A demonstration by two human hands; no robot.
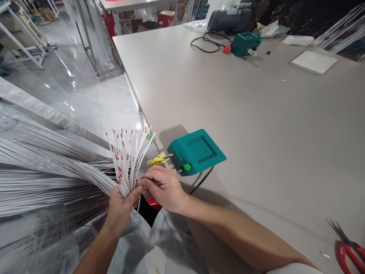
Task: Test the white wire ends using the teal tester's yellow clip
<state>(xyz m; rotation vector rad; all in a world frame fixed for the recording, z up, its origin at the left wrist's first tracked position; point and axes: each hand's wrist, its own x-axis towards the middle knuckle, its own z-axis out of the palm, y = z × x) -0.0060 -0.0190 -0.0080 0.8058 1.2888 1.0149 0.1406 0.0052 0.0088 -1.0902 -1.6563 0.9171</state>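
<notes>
My left hand [121,209] is closed around a bundle of white wires [128,175], whose red-tipped ends fan upward. Against the bundle's right side, my right hand [165,188] pinches with thumb and forefinger, close to my left thumb. One white wire bends in a small loop below and runs up toward that pinch; its end is hidden by the fingers. Just beyond my right hand, a teal device [196,152] with a green knob sits at the table edge. A yellow clip-like piece [157,159] sticks out from its left side.
Long white wires [57,167] lie in a thick mass at the left. Red-handled scissors [349,251] rest at the table's lower right. Farther back on the table [256,125] are a second green device [245,43], a black cable [207,42] and a white pad [313,61].
</notes>
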